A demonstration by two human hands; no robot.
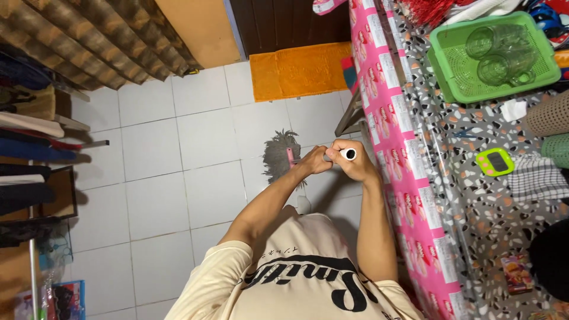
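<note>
Gripping white mop handle [345, 154], grey stringy head [280, 155]

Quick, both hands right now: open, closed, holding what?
Left hand: closed on the mop handle.
Right hand: closed on the same handle, near its top end.

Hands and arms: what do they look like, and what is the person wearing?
Two bare arms, with no gloves, watch or rings that I can see. The left hand and right hand are bare too. Short cream sleeves end near the shoulders, part of a cream T-shirt with big black lettering across the chest.
</note>
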